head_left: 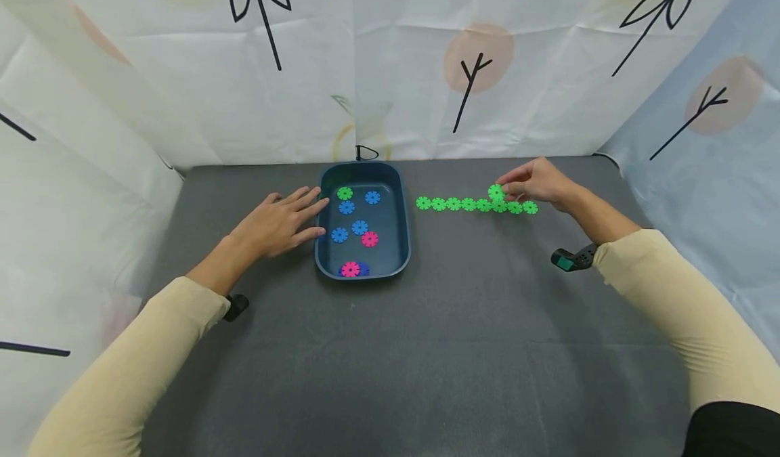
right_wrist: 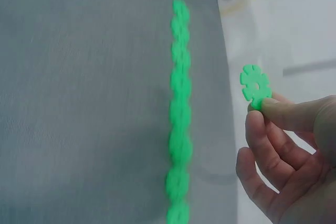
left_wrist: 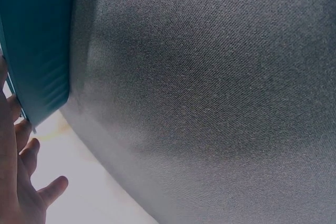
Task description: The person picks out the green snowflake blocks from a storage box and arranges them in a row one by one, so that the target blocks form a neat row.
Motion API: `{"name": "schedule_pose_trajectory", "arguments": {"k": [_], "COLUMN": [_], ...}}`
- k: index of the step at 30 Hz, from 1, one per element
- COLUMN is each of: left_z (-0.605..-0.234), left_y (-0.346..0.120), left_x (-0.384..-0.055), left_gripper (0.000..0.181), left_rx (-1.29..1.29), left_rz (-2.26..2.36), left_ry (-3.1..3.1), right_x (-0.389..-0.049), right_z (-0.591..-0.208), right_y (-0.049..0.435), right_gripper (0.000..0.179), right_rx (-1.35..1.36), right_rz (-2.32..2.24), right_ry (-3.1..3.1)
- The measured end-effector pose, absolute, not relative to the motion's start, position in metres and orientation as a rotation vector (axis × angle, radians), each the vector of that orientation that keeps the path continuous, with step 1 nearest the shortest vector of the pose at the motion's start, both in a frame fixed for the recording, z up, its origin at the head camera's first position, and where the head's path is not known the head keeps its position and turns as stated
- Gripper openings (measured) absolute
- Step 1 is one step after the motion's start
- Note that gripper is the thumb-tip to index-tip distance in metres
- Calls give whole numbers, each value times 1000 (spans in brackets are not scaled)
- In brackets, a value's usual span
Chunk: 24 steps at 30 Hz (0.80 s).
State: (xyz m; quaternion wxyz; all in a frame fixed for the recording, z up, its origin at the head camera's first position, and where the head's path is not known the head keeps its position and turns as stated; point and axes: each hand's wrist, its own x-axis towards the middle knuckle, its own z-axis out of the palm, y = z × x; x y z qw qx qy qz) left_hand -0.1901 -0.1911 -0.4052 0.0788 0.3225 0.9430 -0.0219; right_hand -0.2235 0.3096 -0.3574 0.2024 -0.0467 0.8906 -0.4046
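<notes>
My right hand [head_left: 539, 182] pinches a green notched disc [right_wrist: 255, 85] between thumb and fingers, above a row of green discs. That row of green discs [head_left: 453, 204] lies on the table from left to right, edge to edge, right of the tray. With fingers spread and fairly straight, my left hand [head_left: 277, 223] touches the left rim of the dark blue tray [head_left: 390, 267]. Inside the tray lie one green disc [head_left: 344, 193], several blue discs [head_left: 360, 227] and two pink discs [head_left: 370, 239]. In the left wrist view, the fingers [left_wrist: 29, 156] reach along the tray's outer wall.
The dark grey table [head_left: 426, 362] stretches in front of the tray and the row. White patterned cloth [head_left: 414, 98] stands behind the table and at its sides. A small black loop [head_left: 367, 152] shows just behind the tray.
</notes>
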Motion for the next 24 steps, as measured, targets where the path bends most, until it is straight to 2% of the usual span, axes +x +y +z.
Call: {"name": "schedule_pose_trajectory", "arguments": {"k": [13,24], "left_z": [-405,-402], "left_y": [-192,-189], "left_x": [-190,-191], "left_gripper": [71,71], "left_rx": [961,944], "left_rz": [-58,-77], "left_ry": [2810,2803], "right_x": [-211,-201], "right_z": [-395,-430], "right_y": [384,410], "right_gripper": [38,42], "right_rx": [194,466], "right_rz": [-1206,-1453], "right_ry": [2609,2586]}}
